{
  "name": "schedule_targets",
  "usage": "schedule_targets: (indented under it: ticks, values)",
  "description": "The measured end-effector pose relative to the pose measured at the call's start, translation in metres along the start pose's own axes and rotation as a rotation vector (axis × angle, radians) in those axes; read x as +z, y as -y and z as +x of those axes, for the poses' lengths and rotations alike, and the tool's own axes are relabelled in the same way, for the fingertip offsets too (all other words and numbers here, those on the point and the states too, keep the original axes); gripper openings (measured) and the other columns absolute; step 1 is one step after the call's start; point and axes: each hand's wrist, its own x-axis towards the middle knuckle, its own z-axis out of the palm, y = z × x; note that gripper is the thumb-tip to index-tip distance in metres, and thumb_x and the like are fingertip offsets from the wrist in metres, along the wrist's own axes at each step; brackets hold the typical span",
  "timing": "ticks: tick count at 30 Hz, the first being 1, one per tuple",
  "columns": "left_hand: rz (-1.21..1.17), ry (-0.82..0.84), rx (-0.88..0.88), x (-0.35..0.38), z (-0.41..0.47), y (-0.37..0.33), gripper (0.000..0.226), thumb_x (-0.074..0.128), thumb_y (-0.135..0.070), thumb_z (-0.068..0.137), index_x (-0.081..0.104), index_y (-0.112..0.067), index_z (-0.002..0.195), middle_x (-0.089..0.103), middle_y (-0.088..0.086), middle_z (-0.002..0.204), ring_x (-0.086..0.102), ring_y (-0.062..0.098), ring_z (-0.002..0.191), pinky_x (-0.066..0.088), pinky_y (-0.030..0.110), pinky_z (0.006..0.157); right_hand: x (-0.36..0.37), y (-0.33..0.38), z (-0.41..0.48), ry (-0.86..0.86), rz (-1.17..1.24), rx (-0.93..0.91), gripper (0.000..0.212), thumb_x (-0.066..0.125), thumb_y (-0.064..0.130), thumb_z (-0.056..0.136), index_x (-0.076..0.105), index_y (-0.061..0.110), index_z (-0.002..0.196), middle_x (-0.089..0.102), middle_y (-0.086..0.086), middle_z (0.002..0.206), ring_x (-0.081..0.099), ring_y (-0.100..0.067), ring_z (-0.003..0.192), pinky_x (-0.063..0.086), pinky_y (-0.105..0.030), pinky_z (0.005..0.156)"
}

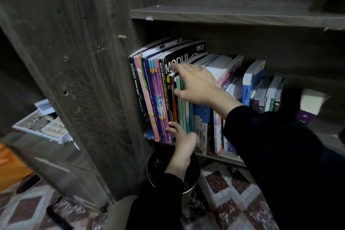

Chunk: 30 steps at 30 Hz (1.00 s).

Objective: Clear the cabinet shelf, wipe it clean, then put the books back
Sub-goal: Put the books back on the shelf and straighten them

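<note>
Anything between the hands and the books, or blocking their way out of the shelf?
No. The right hand lies on top of the books, the left hand touches their spines low down. A black bin stands on the floor below the shelf edge, under the left forearm.

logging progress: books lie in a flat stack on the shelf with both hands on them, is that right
Not quite: the head view shows the books standing upright, spines out. They are on the shelf, with the right hand at their tops and the left hand low on the spines.
</note>
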Motion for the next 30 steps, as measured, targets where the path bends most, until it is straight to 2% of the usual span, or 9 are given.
schedule_targets:
  ticks: [4, 10, 13, 16, 18, 20, 22, 25, 30]
  values:
    - [-0.085, 0.103, -0.108, -0.018, 0.002, 0.005, 0.117, 0.056, -0.006, 0.059, -0.011, -0.042, 0.148, -0.015, 0.02, 0.157, -0.012, 0.028, 0.146, 0.013, 0.054, 0.116, 0.001, 0.001, 0.002, 0.005, -0.009, 0.005, 0.072, 0.057, 0.041, 0.088, 0.025, 0.021, 0.149, 0.038, 0.0, 0.15, 0.035, -0.019, 0.137, 0.021, -0.043, 0.116]
    - [-0.073, 0.049, -0.122, -0.034, -0.007, -0.015, 0.094, 0.056, -0.009, 0.059, 0.026, -0.029, 0.146, -0.022, 0.018, 0.155, -0.011, 0.034, 0.145, 0.018, 0.044, 0.112, -0.001, 0.003, 0.002, 0.003, 0.01, 0.012, 0.068, 0.057, 0.039, 0.087, 0.028, 0.022, 0.146, 0.04, 0.001, 0.148, 0.036, -0.018, 0.136, 0.021, -0.045, 0.117]
    - [-0.058, 0.039, -0.158, -0.033, -0.009, -0.014, 0.086, 0.057, -0.002, 0.072, 0.025, -0.03, 0.147, -0.012, 0.018, 0.157, 0.001, 0.037, 0.144, 0.026, 0.043, 0.111, -0.003, 0.003, 0.002, 0.014, 0.019, 0.019, 0.067, 0.058, 0.039, 0.087, 0.03, 0.023, 0.146, 0.04, 0.001, 0.148, 0.036, -0.018, 0.136, 0.021, -0.044, 0.117]
    - [-0.127, -0.302, -0.016, -0.032, -0.016, -0.012, 0.07, 0.05, 0.002, 0.082, 0.034, -0.023, 0.145, 0.028, 0.009, 0.152, 0.037, 0.028, 0.13, 0.038, 0.036, 0.1, -0.003, 0.004, 0.001, 0.019, 0.022, 0.024, 0.067, 0.058, 0.039, 0.087, 0.03, 0.024, 0.146, 0.04, 0.001, 0.148, 0.036, -0.018, 0.136, 0.02, -0.044, 0.117]
    - [-0.077, -0.558, 0.196, -0.037, -0.019, -0.023, 0.068, 0.05, 0.002, 0.086, 0.027, -0.013, 0.147, 0.029, 0.009, 0.15, 0.035, 0.027, 0.134, 0.032, 0.037, 0.108, -0.003, 0.003, 0.001, 0.02, 0.02, 0.021, 0.067, 0.058, 0.04, 0.087, 0.029, 0.024, 0.146, 0.04, 0.001, 0.148, 0.036, -0.018, 0.136, 0.02, -0.044, 0.117]
    - [0.098, -0.624, 0.324, -0.047, -0.011, -0.03, 0.078, 0.055, 0.0, 0.085, 0.015, -0.011, 0.151, 0.018, 0.012, 0.155, 0.021, 0.029, 0.142, 0.019, 0.039, 0.116, -0.002, 0.003, 0.002, 0.016, 0.015, 0.021, 0.068, 0.058, 0.041, 0.087, 0.029, 0.025, 0.146, 0.039, 0.001, 0.149, 0.035, -0.017, 0.136, 0.02, -0.044, 0.116]
    - [0.282, -0.572, 0.319, -0.058, 0.0, -0.029, 0.093, 0.06, -0.004, 0.082, 0.001, -0.013, 0.153, 0.012, 0.015, 0.157, 0.012, 0.032, 0.144, 0.012, 0.04, 0.117, 0.0, 0.002, 0.003, 0.011, 0.006, 0.019, 0.068, 0.058, 0.042, 0.087, 0.029, 0.025, 0.146, 0.039, 0.001, 0.149, 0.035, -0.017, 0.137, 0.02, -0.044, 0.116]
    - [0.498, -0.438, 0.316, -0.067, 0.01, -0.019, 0.117, 0.075, -0.019, 0.078, -0.017, -0.016, 0.15, 0.006, 0.017, 0.157, 0.013, 0.034, 0.143, 0.015, 0.045, 0.115, 0.002, 0.001, 0.004, 0.007, -0.007, 0.008, 0.071, 0.059, 0.042, 0.085, 0.028, 0.024, 0.147, 0.038, 0.001, 0.15, 0.034, -0.018, 0.138, 0.019, -0.044, 0.116]
    - [0.696, -0.497, 0.39, -0.069, 0.022, -0.008, 0.135, 0.081, -0.044, 0.067, -0.023, -0.009, 0.145, 0.016, 0.023, 0.151, 0.029, 0.04, 0.132, 0.025, 0.045, 0.109, 0.003, 0.001, 0.006, 0.001, -0.016, -0.001, 0.07, 0.058, 0.042, 0.087, 0.027, 0.024, 0.147, 0.036, 0.001, 0.151, 0.032, -0.017, 0.139, 0.017, -0.043, 0.117]
